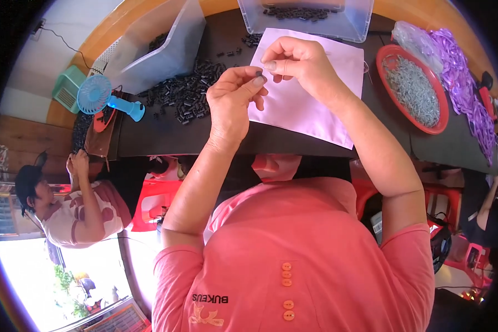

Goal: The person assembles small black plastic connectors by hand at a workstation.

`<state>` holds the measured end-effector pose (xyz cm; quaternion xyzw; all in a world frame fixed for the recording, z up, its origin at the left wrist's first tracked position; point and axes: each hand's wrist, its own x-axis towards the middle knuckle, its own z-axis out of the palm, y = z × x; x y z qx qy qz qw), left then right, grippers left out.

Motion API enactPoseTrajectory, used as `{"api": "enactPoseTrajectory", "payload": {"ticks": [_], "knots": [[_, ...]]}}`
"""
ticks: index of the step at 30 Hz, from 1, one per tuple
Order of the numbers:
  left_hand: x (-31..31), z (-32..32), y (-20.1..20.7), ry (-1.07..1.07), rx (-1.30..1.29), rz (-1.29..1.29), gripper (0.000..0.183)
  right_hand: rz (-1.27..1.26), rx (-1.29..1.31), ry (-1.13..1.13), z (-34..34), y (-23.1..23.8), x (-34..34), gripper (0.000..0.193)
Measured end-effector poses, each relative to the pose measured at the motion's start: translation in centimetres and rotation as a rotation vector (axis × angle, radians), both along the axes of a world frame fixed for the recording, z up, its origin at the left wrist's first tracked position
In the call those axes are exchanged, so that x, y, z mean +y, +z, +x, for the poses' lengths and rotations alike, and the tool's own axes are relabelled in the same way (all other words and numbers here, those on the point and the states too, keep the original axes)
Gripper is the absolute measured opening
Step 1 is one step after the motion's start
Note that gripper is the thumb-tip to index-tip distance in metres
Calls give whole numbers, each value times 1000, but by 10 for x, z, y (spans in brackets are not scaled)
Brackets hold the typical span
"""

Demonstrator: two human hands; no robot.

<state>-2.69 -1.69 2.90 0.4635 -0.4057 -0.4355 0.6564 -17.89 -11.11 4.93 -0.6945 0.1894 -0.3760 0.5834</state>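
Observation:
Both my hands are raised close together over a pink sheet (315,113) on the dark table. Between the thumb and forefinger of my left hand (232,99) is a small black piece (259,73), mostly covered by the fingertips. My right hand (304,62) is closed in a pinch just right of it; whatever lies between those fingertips is too small to make out. A heap of small black pieces (182,97) is spread left of my left hand. To the right, a red oval basket (444,113) holds many thin silvery metal parts (415,91).
Clear plastic bins (166,63) with black pieces stand at the back left and back middle. A blue handheld fan (94,94) and a green basket (66,91) are at left. Purple straps (462,83) lie beyond the red basket. Another person (74,216) works at left.

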Motion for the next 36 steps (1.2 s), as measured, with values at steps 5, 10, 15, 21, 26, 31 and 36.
{"api": "enactPoseTrajectory", "payload": {"ticks": [5,10,15,21,26,31,36], "knots": [[-2,1,4,-2,139,-22,19,-27,31,-21,3,0,4,6],[-6,10,4,-75,418,110,16,-32,7,-3,3,-2,5,5],[-9,13,-1,-114,614,130,13,-69,53,52,10,-7,6,3],[-6,2,2,-88,602,135,12,-67,-43,-19,8,-10,7,3],[-4,2,-2,-183,564,122,14,-99,-36,-65,9,-8,7,4],[-1,1,3,-119,366,197,13,-83,7,-67,8,-10,2,4],[1,2,-3,-126,336,147,13,-205,49,-51,9,-11,4,4]]}}
